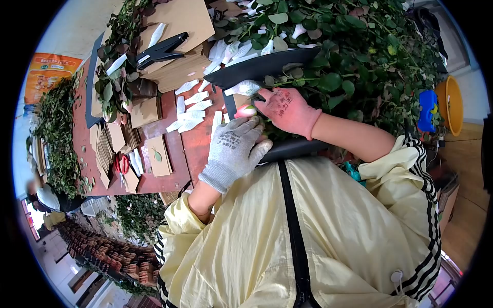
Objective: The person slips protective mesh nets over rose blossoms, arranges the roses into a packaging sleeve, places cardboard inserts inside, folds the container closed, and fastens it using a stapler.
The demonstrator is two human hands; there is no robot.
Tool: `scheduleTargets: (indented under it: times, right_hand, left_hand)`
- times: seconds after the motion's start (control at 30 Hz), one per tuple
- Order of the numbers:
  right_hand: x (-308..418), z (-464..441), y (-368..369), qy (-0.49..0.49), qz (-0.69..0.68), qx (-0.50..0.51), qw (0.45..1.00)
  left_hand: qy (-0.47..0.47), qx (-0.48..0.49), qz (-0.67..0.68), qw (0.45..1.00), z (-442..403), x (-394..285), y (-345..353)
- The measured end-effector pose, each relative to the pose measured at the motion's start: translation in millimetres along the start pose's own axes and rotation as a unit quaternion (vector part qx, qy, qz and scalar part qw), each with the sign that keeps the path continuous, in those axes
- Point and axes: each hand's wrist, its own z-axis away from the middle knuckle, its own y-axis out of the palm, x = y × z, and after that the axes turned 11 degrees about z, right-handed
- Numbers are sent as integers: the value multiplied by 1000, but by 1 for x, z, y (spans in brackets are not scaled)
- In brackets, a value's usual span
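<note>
Red tabletop (197,143) half-seen under cardboard (185,18); gloved hands (231,146) at a half-covered pink rosebud (245,111), grip impossible to tell

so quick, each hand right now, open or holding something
Left hand: at the pink rosebud; whether it grips can't be told.
Right hand: beside that rosebud and a white mesh sleeve; grip unclear too.

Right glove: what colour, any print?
The right glove is pink with dark lettering on the back; the head view shows it best.
</note>
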Motion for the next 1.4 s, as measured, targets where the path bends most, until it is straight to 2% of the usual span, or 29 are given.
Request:
scheduleTargets:
  times: [0.2,0.27,0.37,0.4,0.43,0.5,0.57,0.63,0.67,0.77,0.9,0.97,1.0,1.03,1.1,1.23,1.33,1.4]
  right_hand:
    - [-1,6,1,4,21,40,999]
    - [4,5,2,-5,52,-49,997]
    - [5,0,-17,-24,38,1,999]
    - [2,3,-32,-37,10,-34,999]
    - [-4,-1,-49,-11,16,-11,1000]
    - [-13,-10,-53,38,53,-58,996]
    - [-20,-8,-23,48,91,-48,994]
    - [-27,-8,6,12,70,-86,994]
    - [-31,-8,11,27,60,-72,995]
    - [-26,-18,-2,58,-13,-18,998]
    - [-20,-12,1,64,10,-1,998]
    - [-20,-8,3,43,42,-8,998]
    - [-21,-7,7,43,36,-24,998]
    - [-17,-5,8,50,27,-23,998]
    - [-17,-6,7,55,41,-15,998]
    - [-17,-10,5,70,22,36,997]
    - [-21,-9,17,80,32,34,996]
    - [-26,-6,27,88,4,18,996]
  left_hand:
    - [1,0,11,1000,0,-1,0]
    - [-14,-66,-29,997,0,-2,-7]
    - [-38,-17,-60,997,-7,8,-7]
    - [-45,-24,-53,997,-6,8,-1]
    - [-58,-42,-41,997,-8,8,4]
    - [-35,-31,-52,998,-7,11,3]
    - [-43,-37,-58,997,-5,8,4]
    - [-50,-31,-63,996,-3,7,5]
    - [-49,-36,-62,996,-6,7,4]
    - [-51,-29,-52,997,-5,8,-1]
    - [-51,-19,-52,997,-7,8,0]
    - [-8,-39,-25,999,-12,17,-1]
    - [-43,-30,31,998,-19,20,-13]
    - [-45,-240,92,965,-12,51,-2]
    - [-81,-247,94,961,-14,72,6]
    - [-87,-231,39,968,-22,85,15]
    - [-42,-252,-16,967,-25,96,12]
    - [14,-342,-55,938,-18,114,3]
